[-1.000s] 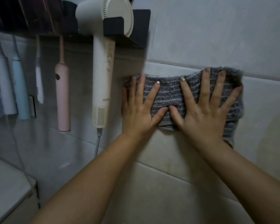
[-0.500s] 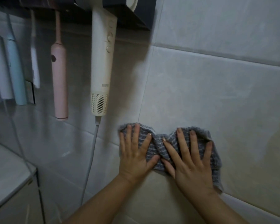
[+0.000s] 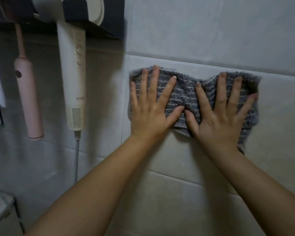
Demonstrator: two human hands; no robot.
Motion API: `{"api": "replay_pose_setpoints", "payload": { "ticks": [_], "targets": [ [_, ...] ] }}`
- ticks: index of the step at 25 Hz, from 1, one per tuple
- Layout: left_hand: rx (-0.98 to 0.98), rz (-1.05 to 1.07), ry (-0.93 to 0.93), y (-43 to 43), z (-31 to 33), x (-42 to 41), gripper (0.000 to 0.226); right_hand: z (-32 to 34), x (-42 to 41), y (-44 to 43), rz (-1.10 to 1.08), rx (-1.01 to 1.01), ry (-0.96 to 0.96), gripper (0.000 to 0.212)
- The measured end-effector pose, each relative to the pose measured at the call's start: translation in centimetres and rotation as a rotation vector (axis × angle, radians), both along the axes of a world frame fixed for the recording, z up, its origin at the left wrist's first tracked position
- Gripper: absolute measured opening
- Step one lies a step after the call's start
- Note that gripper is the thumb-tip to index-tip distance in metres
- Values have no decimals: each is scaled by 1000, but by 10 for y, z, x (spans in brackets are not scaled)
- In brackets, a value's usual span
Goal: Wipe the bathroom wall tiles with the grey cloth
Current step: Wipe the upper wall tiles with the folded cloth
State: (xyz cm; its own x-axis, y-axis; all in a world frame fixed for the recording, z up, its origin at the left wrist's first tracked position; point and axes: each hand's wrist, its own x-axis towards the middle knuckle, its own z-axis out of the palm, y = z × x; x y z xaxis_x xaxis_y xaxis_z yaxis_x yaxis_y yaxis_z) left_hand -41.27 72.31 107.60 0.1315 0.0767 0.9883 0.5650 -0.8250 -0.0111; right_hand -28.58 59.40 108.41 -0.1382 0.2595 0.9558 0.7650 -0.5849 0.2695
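On the tile (image 3: 279, 108) beside the dryer (image 3: 75, 82), the cloth (image 3: 186, 94) sits flat under your left hand (image 3: 152, 114) and right hand (image 3: 218, 120), fingers spread wide: mid-wipe, it seems, next stroke likely needing even pressure.

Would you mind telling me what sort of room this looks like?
Most likely a home bathroom: tiled wall, a hair dryer hung on a wall holder, and a pink electric toothbrush beside it.

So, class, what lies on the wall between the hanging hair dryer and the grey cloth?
Only bare wall tile, crossed by one vertical grout line, in the head view. The hair dryer and grey cloth do not touch.
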Motion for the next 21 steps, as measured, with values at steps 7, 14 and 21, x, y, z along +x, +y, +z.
{"api": "replay_pose_setpoints", "payload": {
  "ticks": [7, 14, 21],
  "targets": [
    [111, -30, 179, -36, -71, 26, 72, -81, 32, -53, -13, -152, 23, 66],
    [28, -17, 18, -66, 35, 64, 68, 34, 62, -71, -20, 53, 44, 65],
    [138, -28, 156, -92, -37, 84, 66, -50, 77, -101, 3, -117, 24, 61]
  ]
}}
